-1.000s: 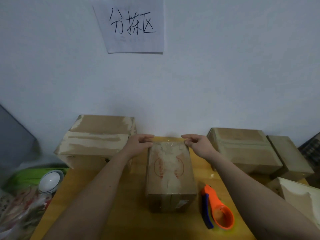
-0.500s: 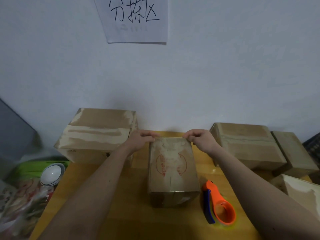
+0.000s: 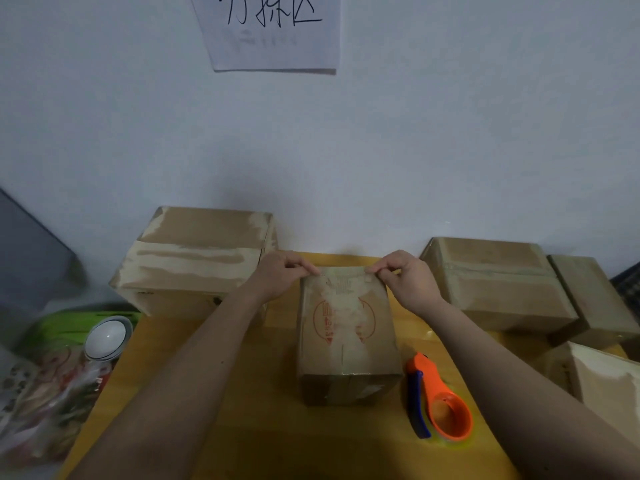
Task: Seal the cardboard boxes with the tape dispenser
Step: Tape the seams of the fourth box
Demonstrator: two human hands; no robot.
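small cardboard box (image 3: 347,336) sits mid-table on the yellow wood table (image 3: 263,424), long side running away from the camera; brown, boxy, top w/ a red round stamp and a pale glossy strip of clear tape down the centre seam, near end face darker w/ a bit of label. left hand (image 3: 281,277) and right hand (image 3: 405,277) both at the far top edge of the box, one per corner, fingers curled over and pinching/pressing the tape edge there. tape dispenser (image 3: 440,400) lies flat on the table just right of the box's near corner, apart from it, orange plastic w/ a blue blade guard and a round hollow end. bigger taped box (image 3: 197,258) back-left by the wall, two more boxes (image 3: 498,282) back-right, another pale one at the right edge. left of the table: white bowl (image 3: 107,337), green item, crinkly plastic bags. paper sign (image 3: 273,32) w/ handwritten characters on the white wall. vs 0.5 s ago: hands in the same spots on the far edge, box and dispenser not shifted on the table; the view has tipped down a bit, so the sign is cut off more at the top.
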